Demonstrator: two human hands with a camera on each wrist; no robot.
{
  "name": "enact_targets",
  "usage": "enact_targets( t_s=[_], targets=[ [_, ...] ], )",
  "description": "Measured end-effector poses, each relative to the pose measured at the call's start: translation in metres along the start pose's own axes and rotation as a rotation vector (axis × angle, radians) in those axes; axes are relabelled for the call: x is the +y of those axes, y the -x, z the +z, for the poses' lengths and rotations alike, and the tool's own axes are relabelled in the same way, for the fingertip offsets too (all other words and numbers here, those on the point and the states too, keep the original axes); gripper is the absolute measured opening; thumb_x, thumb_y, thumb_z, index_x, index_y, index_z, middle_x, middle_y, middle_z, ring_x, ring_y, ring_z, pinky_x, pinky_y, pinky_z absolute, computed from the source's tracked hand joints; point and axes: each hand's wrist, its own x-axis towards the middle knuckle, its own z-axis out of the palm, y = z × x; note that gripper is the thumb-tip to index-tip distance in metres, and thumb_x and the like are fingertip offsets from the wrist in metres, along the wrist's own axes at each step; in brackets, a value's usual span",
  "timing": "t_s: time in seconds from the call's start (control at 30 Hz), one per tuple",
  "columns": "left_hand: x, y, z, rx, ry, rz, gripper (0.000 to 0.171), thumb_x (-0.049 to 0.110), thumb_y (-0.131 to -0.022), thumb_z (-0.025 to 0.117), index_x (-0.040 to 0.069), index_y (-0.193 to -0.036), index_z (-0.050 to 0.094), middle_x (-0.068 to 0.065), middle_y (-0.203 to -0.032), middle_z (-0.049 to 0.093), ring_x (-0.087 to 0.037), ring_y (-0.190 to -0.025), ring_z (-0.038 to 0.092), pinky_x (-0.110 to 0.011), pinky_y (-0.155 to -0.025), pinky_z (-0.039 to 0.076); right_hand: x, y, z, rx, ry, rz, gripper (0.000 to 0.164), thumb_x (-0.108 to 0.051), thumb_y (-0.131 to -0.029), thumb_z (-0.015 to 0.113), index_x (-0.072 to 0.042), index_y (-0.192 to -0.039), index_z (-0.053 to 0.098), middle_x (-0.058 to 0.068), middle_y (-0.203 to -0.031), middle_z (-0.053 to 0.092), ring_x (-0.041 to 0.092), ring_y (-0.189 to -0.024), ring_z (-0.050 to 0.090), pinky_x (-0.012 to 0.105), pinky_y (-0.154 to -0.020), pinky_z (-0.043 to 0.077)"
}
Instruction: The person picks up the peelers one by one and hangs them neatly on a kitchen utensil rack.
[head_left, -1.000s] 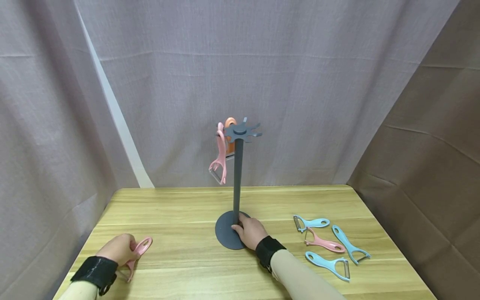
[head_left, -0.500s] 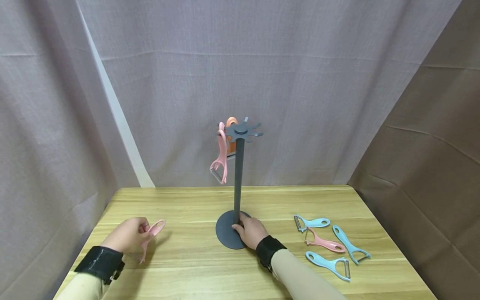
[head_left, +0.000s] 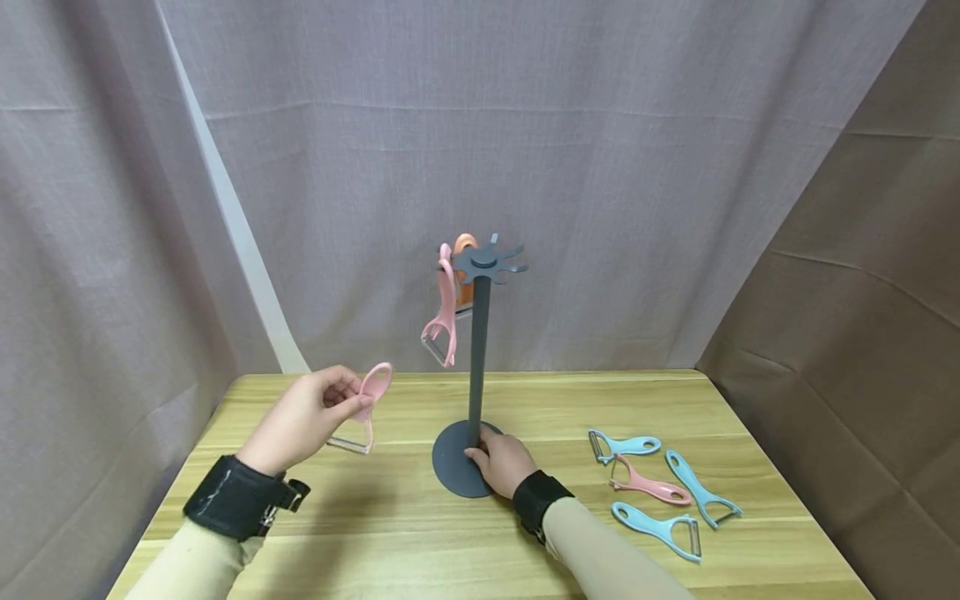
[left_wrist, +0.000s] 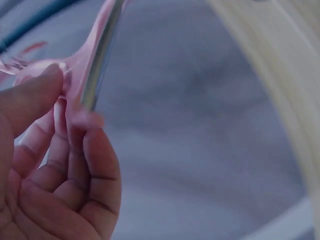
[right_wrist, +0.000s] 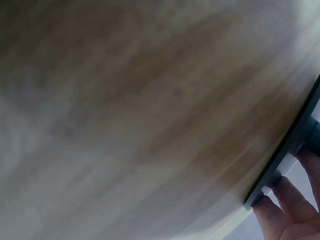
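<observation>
My left hand (head_left: 307, 412) is raised above the table's left part and pinches a pink peeler (head_left: 377, 380) between thumb and fingers. The peeler's handle loop points up and its blade hangs below; the left wrist view shows the blade (left_wrist: 102, 60) close up. A dark grey stand (head_left: 478, 358) with a hooked top rises mid-table. On its round base (head_left: 452, 467) rests my right hand (head_left: 504, 467), beside the pole; in the right wrist view its fingertips touch the base (right_wrist: 280, 155). From the hooks hang pink (head_left: 447, 292) and orange (head_left: 465, 292) peelers, partly overlapping.
To the right lie a pink peeler (head_left: 651, 484) and three blue ones: a far one (head_left: 630, 446), a right one (head_left: 693, 483) and a near one (head_left: 652, 525). A grey curtain (head_left: 600, 167) stands behind the wooden table (head_left: 570, 400).
My left hand has lifted the pink peeler off the table and moved it right and up, toward the stand. The right hand stays on the base.
</observation>
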Motion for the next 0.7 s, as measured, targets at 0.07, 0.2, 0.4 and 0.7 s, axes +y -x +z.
enact_targets(
  t_s=[0.07, 0.2, 0.4, 0.7],
  targets=[
    [0.015, -0.005, 0.0, 0.041, 0.037, 0.046, 0.011, 0.029, -0.082, 0.064, 0.019, -0.085, 0.06, 0.008, -0.072, 0.059, -0.007, -0.065, 0.056, -0.026, -0.058, 0.046, -0.001, 0.0, -0.001, -0.001, -0.004, 0.003, 0.018, -0.035, -0.086, 0.057, -0.019, -0.095, 0.055, -0.009, -0.073, 0.06, 0.008, -0.067, 0.058, 0.028, -0.061, 0.046],
    [0.039, -0.015, -0.002, 0.125, 0.105, 0.131, 0.012, 0.029, -0.083, 0.063, 0.019, -0.089, 0.061, 0.009, -0.074, 0.06, -0.006, -0.068, 0.056, -0.026, -0.065, 0.046, -0.001, 0.0, -0.002, 0.001, -0.01, -0.001, 0.018, -0.034, -0.086, 0.057, -0.018, -0.094, 0.055, -0.009, -0.072, 0.059, 0.007, -0.066, 0.058, 0.027, -0.059, 0.045],
    [0.063, -0.028, -0.002, 0.23, 0.205, 0.216, 0.014, 0.029, -0.083, 0.063, 0.018, -0.092, 0.063, 0.006, -0.077, 0.059, -0.009, -0.07, 0.056, -0.027, -0.065, 0.047, -0.002, 0.0, -0.002, -0.006, -0.009, 0.002, 0.019, -0.035, -0.086, 0.057, -0.018, -0.095, 0.055, -0.01, -0.071, 0.059, 0.006, -0.065, 0.057, 0.026, -0.059, 0.045],
    [0.093, -0.037, 0.003, 0.291, 0.283, 0.282, 0.016, 0.024, -0.084, 0.062, 0.014, -0.096, 0.065, 0.005, -0.081, 0.061, -0.01, -0.075, 0.056, -0.027, -0.069, 0.047, -0.001, -0.001, -0.001, 0.001, 0.003, -0.004, 0.019, -0.035, -0.087, 0.057, -0.018, -0.095, 0.055, -0.009, -0.072, 0.059, 0.008, -0.066, 0.058, 0.027, -0.059, 0.045]
  ],
)
